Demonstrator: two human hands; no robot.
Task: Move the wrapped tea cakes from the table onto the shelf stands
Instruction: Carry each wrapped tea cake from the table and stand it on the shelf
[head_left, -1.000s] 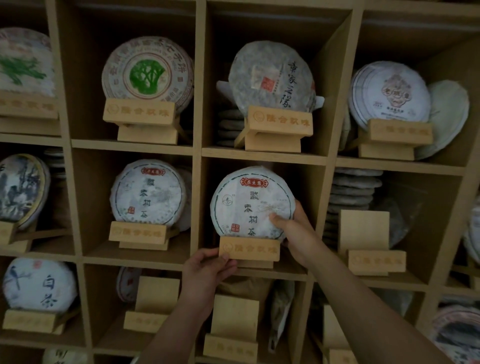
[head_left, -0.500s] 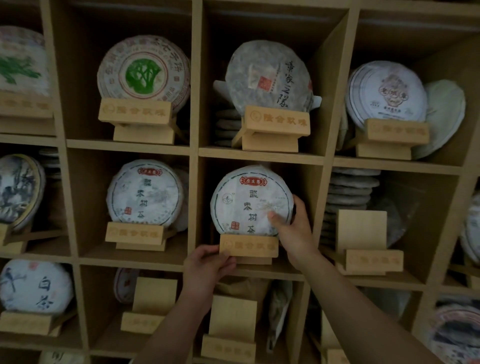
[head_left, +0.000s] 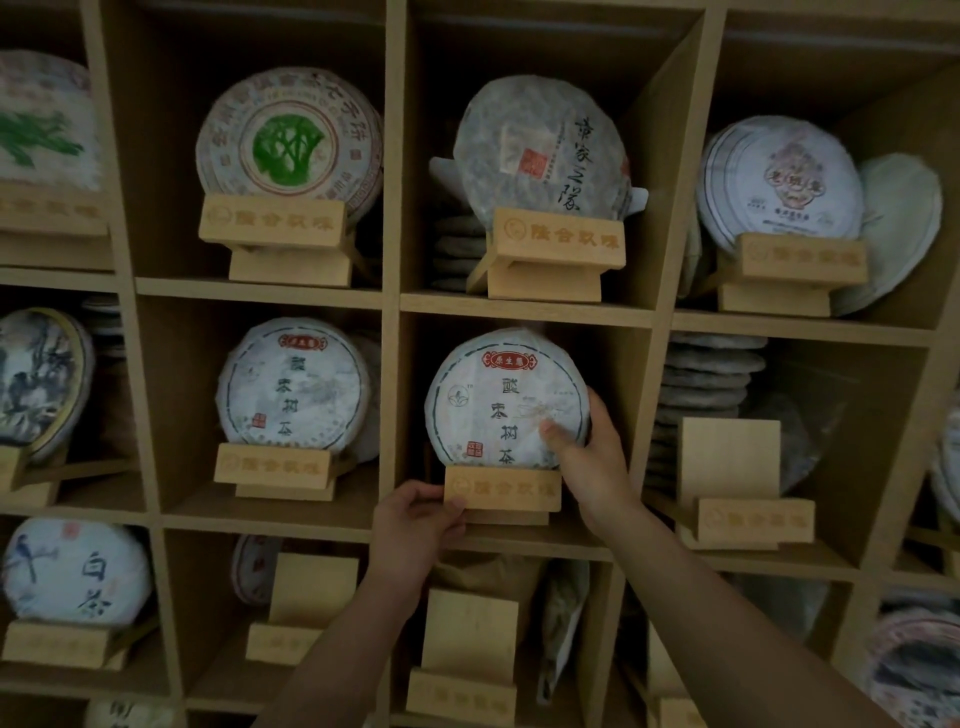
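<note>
A round white-wrapped tea cake with a red label stands upright on a wooden stand in the middle cubby of the shelf. My right hand grips the cake's lower right edge, thumb on its face and fingers behind. My left hand holds the stand's left end between thumb and fingers. Empty wooden stands wait in the cubby to the right and in the row below.
The wooden shelf is a grid of cubbies. Most hold wrapped tea cakes on stands, such as the green-printed cake and a matching cake to the left. Stacks of bare cakes lie behind the right stand.
Both hands stay on the cake and stand almost unmoved. The view has shifted slightly.
</note>
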